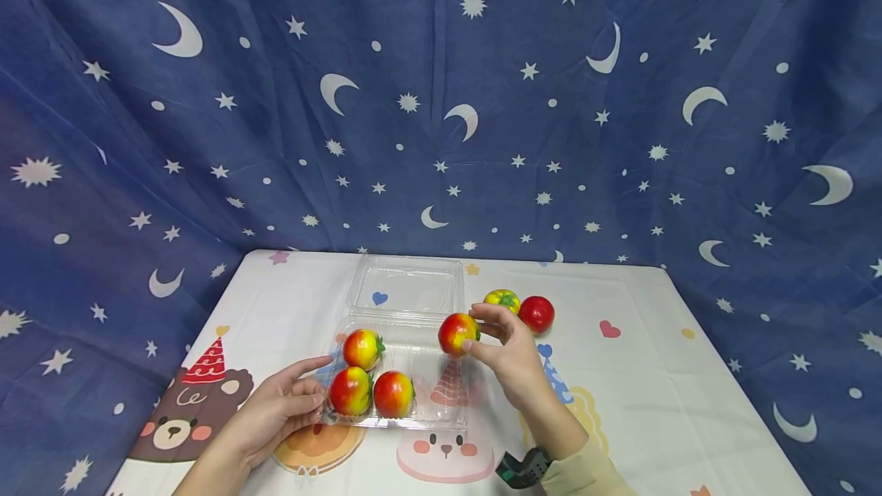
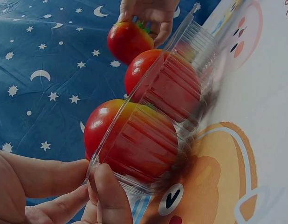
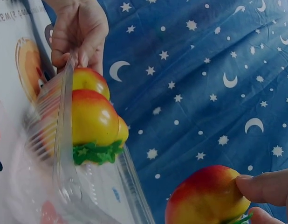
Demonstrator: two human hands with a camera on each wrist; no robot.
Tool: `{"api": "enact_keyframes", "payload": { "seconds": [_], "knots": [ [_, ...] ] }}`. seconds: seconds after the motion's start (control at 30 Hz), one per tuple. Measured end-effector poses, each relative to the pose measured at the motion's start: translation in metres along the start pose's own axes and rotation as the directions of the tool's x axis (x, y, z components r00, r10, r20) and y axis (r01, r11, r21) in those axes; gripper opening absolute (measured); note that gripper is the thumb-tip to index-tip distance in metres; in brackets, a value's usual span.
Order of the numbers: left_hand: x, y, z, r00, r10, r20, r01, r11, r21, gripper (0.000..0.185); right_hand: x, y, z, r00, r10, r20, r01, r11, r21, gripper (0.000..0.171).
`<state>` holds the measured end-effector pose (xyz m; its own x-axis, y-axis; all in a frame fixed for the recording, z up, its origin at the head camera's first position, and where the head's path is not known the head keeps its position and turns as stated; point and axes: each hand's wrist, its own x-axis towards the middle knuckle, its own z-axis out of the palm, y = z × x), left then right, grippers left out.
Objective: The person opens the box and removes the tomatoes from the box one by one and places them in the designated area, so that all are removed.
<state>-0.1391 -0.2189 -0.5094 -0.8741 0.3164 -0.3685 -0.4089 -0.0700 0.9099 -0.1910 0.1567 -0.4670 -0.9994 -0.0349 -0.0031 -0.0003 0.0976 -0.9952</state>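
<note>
A clear plastic clamshell box (image 1: 441, 373) lies on the table with its lid (image 1: 408, 287) folded back. Three red-and-yellow toy tomatoes (image 1: 393, 394) with green leaves sit in its left part. My left hand (image 1: 279, 404) pinches the box rim at the left side, thumb and fingers on the edge in the left wrist view. My right hand (image 1: 513, 354) holds another toy tomato (image 1: 458, 334) between thumb and fingers, above the box's right part. In the right wrist view this tomato (image 3: 204, 196) is apart from the box, its green leaves partly cut off by the frame.
Behind my right hand, a yellow-green toy tomato (image 1: 502, 299) and a red one (image 1: 537, 314) lie side by side on the table. A white cloth with cartoon prints (image 1: 648, 373) covers the table. A blue star-and-moon curtain (image 1: 441, 98) hangs behind it.
</note>
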Motion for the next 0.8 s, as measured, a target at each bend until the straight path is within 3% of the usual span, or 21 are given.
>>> {"api": "enact_keyframes", "payload": {
  "seconds": [0.43, 0.8],
  "knots": [
    [0.000, 0.001, 0.001, 1.000, -0.009, -0.017, 0.009, 1.000, 0.012, 0.083, -0.001, 0.005, -0.012, 0.999, 0.019, -0.035, -0.018, 1.000, 0.025, 0.051],
    [-0.001, 0.001, 0.001, 1.000, -0.001, -0.007, 0.001, 1.000, 0.014, 0.083, -0.001, 0.012, -0.026, 0.996, 0.050, -0.069, -0.055, 0.996, -0.071, 0.055]
  ]
}}
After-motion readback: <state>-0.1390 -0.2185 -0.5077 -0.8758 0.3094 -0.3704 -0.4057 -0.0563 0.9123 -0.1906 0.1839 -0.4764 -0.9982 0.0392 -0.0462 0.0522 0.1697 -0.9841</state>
